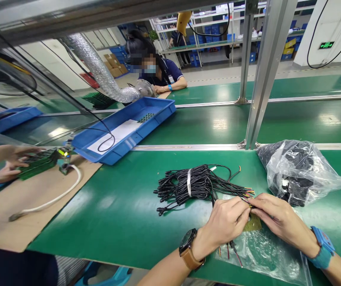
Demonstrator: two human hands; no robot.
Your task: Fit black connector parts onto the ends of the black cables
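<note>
My left hand (pixel 225 222) and my right hand (pixel 273 216) meet over a small yellowish circuit board (pixel 253 224) near the front of the green bench (pixel 122 210). Both pinch at the board and at thin coloured wire ends, some red ones (pixel 232 252) hanging below my left hand. A bundle of black cables (pixel 192 184), bound with a white tie, lies just left of and beyond my hands, its coloured leads reaching to my fingers. Under my hands lies a flat clear plastic bag (pixel 268 254).
A clear bag of black parts (pixel 297 172) sits to the right. A blue tray (pixel 128 127) lies on the conveyor beyond. At left a co-worker's hands (pixel 6 167) hold green boards over cardboard (pixel 24 202). Another person sits across the line. An aluminium post (pixel 262 79) rises ahead.
</note>
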